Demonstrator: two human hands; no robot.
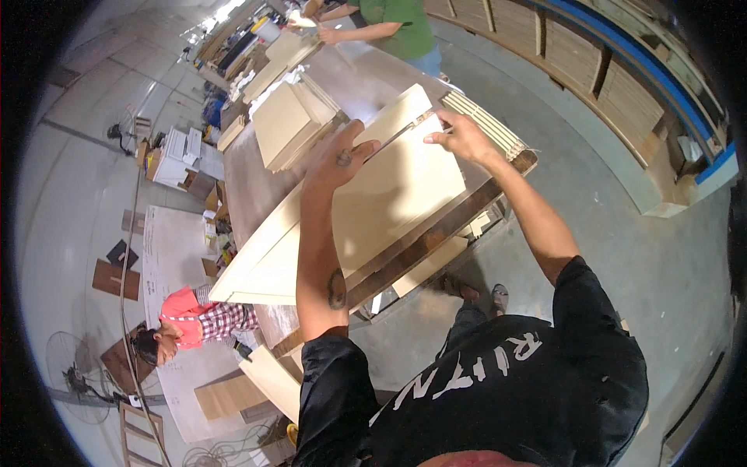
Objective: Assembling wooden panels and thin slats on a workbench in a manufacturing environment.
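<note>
Long cream-coloured panels (397,191) lie slanted on the worktable before me, with a narrow dark gap between the front panel and a longer cream board (264,233) behind it. My left hand (342,159) closes over the panel edge by this gap, its thumb along the near side and its other fingers partly hidden. At the far right end, my right hand (464,138) grips the panel's upper edge, thumb in front and fingers curled behind. A rough, flaky patch (422,120) shows on the edge beside that thumb.
Beyond my left hand stands a stack of cream panels (292,121); thin strips (486,124) lie right of the work. A person in green (397,27) works at the table's far end. Another person (191,319) is at left, near a standing fan (74,377). Shelving (591,70) lines the right.
</note>
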